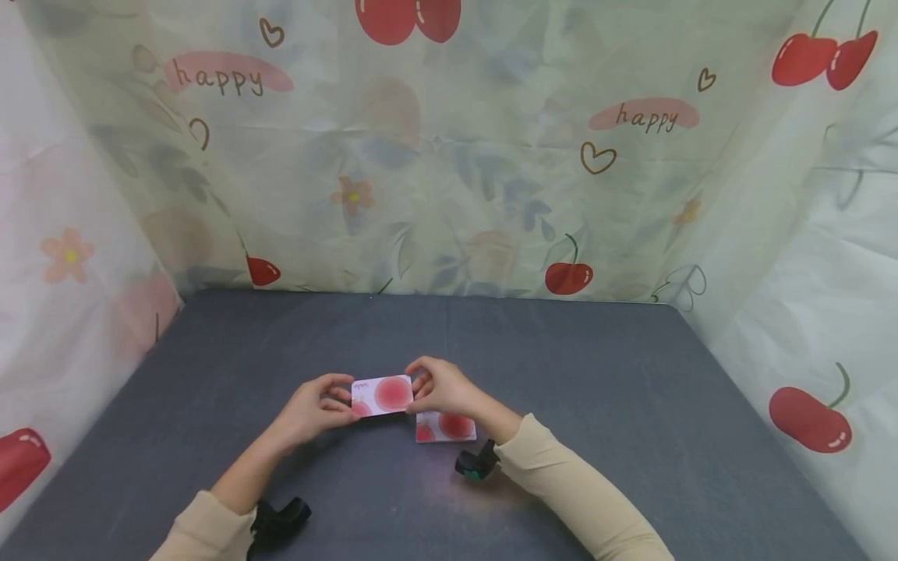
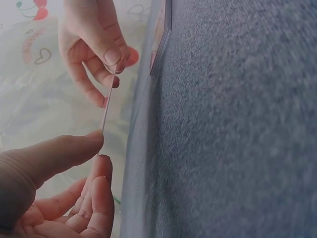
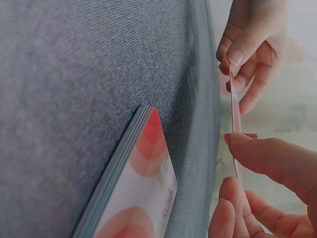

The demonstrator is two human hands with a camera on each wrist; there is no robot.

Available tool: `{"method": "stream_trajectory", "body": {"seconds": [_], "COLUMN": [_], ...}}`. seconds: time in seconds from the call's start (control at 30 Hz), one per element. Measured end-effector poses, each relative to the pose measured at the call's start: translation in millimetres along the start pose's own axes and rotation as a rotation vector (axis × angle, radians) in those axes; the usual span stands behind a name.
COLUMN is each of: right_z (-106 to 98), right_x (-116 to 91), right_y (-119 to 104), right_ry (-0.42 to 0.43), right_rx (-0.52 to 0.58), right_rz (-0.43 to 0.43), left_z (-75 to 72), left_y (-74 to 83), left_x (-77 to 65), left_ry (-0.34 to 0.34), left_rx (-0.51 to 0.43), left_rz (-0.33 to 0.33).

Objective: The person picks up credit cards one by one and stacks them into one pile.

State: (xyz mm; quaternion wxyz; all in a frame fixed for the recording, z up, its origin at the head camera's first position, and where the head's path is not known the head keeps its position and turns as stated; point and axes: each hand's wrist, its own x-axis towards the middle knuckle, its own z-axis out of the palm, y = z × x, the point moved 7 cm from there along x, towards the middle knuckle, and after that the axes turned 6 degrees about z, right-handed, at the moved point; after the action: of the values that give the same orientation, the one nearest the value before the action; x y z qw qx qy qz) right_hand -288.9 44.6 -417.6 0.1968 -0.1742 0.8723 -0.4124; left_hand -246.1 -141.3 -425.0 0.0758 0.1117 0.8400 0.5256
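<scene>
A thin card (image 1: 382, 395) with pink circles on white is held up above the table by both hands. My left hand (image 1: 313, 407) pinches its left end between thumb and fingers. The opposite end is pinched by my right hand (image 1: 445, 387). Seen edge-on in the left wrist view, the card (image 2: 108, 105) looks thin and flat. Below my right hand lies a stack of cards (image 3: 138, 198) with the same pink pattern, several layers thick, on the dark table. In the head view my right hand hides part of this stack.
A dark grey cloth covers the table (image 1: 596, 374). Behind it hangs a printed curtain (image 1: 449, 195) with cherries and lettering, with more curtain at both sides. Black wrist devices sit on the left wrist (image 1: 281, 520) and right wrist (image 1: 477, 461).
</scene>
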Motion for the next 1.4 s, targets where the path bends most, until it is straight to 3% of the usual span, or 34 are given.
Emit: {"method": "stream_trajectory", "body": {"seconds": [0.37, 1.4], "right_z": [-9, -21], "right_x": [-9, -25], "right_y": [9, 28], "right_ry": [0.025, 0.038], "right_rx": [-0.005, -0.008], "right_rz": [0.008, 0.018], "left_z": [12.5, 37.4], "left_y": [8.4, 10.4], "left_x": [3.8, 14.5], "left_ry": [0.013, -0.015], "left_rx": [0.011, -0.031], "left_rz": [0.044, 0.079]}}
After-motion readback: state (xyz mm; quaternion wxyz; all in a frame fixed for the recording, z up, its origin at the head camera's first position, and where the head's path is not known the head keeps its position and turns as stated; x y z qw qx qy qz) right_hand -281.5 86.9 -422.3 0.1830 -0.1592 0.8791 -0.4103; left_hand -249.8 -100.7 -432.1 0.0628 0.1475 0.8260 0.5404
